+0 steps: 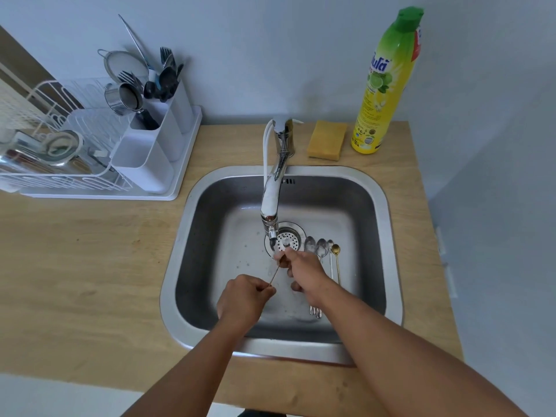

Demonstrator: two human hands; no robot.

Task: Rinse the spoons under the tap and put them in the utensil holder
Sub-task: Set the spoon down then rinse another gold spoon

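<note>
My left hand (245, 297) pinches the lower end of a thin gold spoon (275, 275) over the steel sink (388, 236). My right hand (301, 270) pinches the spoon's upper end just below the tap spout (270, 218); the bowl is hidden by my fingers. Several more spoons (322, 246) lie side by side on the sink floor right of the drain (287, 239), one of them gold (335, 249). The white utensil holder (156, 139) stands on the drying rack at the left, with forks and dark utensils in its far compartments.
A white dish rack (60, 176) with a strainer, a metal cup and dishes sits on the wooden counter (90, 251) at the left. A yellow sponge (326, 140) and a tall dish soap bottle (385, 82) stand behind the sink at the right.
</note>
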